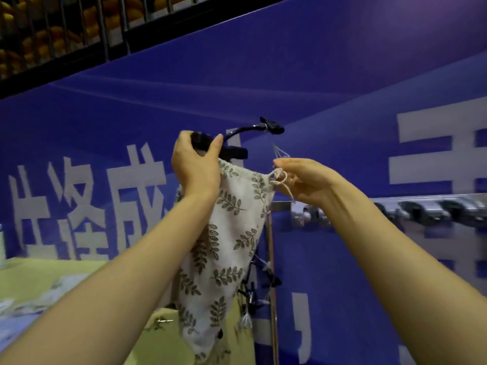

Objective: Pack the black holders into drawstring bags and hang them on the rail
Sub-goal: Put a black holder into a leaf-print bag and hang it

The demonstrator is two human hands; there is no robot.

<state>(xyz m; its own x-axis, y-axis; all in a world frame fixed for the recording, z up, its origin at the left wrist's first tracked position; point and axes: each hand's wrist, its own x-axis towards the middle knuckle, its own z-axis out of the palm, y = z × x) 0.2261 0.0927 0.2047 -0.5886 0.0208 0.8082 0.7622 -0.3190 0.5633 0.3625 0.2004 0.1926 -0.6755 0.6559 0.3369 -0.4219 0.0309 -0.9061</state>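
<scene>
Behind the raised work, a cluster of black clips and white cord tassels [259, 283] is hanging beside a thin upright pole [271, 259], and the cloth in front is hiding part of it. A metal rail [421, 206] carrying a row of hooks is running along the wall at the right, with its near end passing behind the right wrist. A blue banner [316, 75] with large white characters is covering the wall, and a dark barred rack [79, 27] with yellow shapes behind it is crossing the upper left corner. A yellow-green tablecloth [39, 277] is lying at the lower left, bearing blurred pale items and a small metal object [163, 321] near its edge. The drawstring bag [232, 233], white with a leaf print, is hanging in mid-air at the centre, mouth uppermost, in front of the pole and left of the rail. The black holder [234, 152] is standing partly out of the mouth, its curved neck arching up and right to a clip at the top. The left hand [196, 167] is reaching up with thumb and fingers curling round the holder's lower body just above the bag. The right hand [305, 180] is pinching the knotted drawstring [278, 177] at the bag's upper right corner. Both bare forearms are extending upward and forward.
</scene>
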